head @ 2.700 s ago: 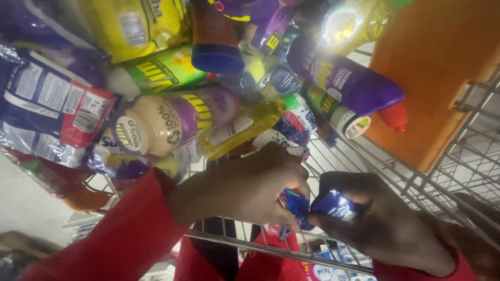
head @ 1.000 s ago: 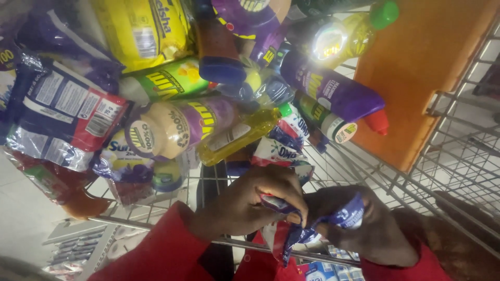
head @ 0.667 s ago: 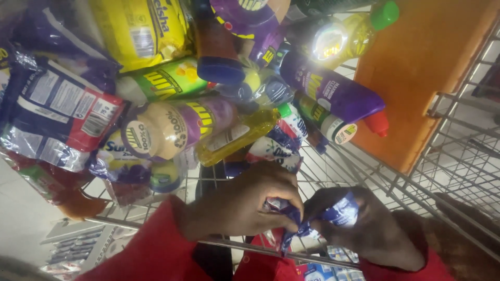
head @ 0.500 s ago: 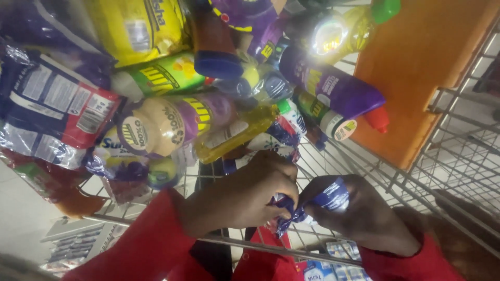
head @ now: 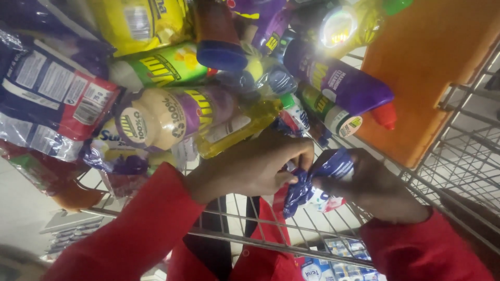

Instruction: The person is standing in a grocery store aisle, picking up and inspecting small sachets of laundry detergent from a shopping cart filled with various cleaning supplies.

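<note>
Both my hands, in red sleeves, reach into a wire shopping cart (head: 458,156). My left hand (head: 250,166) and my right hand (head: 372,184) grip the same small blue crinkled packet (head: 312,179) between them, low in the cart. Just above my hands lie a yellow liquid bottle (head: 234,130), a cream bottle with a purple label (head: 161,117) and a purple bottle with a red cap (head: 344,83).
The cart is heaped with groceries: a yellow bag (head: 140,21), a green and yellow bottle (head: 161,65), a blue and red pouch (head: 47,104) and a yellow-green bottle (head: 354,23). An orange panel (head: 432,67) fills the right end. Blue and white packs (head: 338,263) lie below.
My hands have kept hold of the blue packet, twisting and shifting it slightly right and up. The view has drifted a little; the piled goods stay in place.
</note>
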